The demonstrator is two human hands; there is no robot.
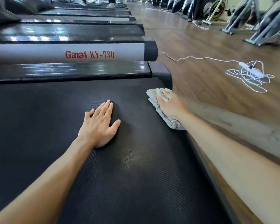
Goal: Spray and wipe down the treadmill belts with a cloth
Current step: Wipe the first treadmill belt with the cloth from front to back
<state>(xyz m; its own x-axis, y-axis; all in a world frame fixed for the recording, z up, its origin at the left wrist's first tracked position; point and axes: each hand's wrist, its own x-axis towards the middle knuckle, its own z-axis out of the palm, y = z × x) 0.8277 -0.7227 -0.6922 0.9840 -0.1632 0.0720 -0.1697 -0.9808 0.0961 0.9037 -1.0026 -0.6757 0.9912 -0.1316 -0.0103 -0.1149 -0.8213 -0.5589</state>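
Now we press our left hand point(100, 125) flat, fingers straight, on the black treadmill belt point(55, 118), while our right hand point(170, 105) pins a crumpled grey cloth point(160, 113) at the belt's right edge.

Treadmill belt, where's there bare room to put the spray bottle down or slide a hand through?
The belt is bare to the left of the left hand, up to the side rail, and in the whole near stretch between the forearms. A narrower gap lies between that hand and the right hand. The belt's far right corner is crowded: the cloth lies there under the right hand.
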